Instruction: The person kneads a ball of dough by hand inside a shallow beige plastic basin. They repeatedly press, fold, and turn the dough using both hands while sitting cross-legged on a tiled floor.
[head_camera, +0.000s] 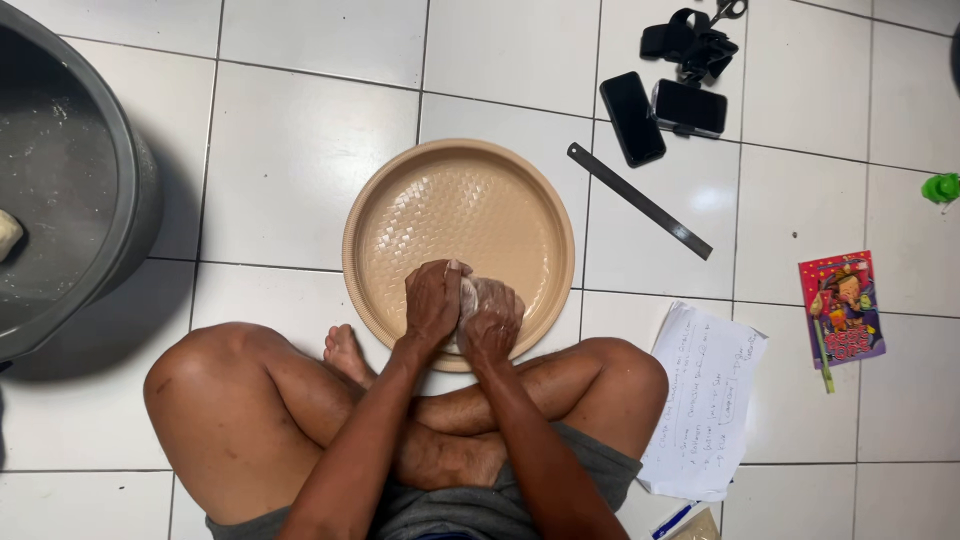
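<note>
I sit cross-legged on a white tiled floor. A round beige plastic tray (440, 190) with a woven pattern lies in front of my knees. Over its near rim, my left hand (432, 303) and my right hand (492, 322) are pressed together around a small pale lump of dough (468, 294). Only a sliver of the dough shows between the fingers; the rest is hidden by both hands.
A large grey basin (90, 200) stands at the left with a bit of dough (8, 234) inside. To the right lie a dark metal ruler (640, 201), two black phones (632, 118), a black strap mount (690, 42), handwritten paper sheets (710, 400) and a colourful booklet (842, 308).
</note>
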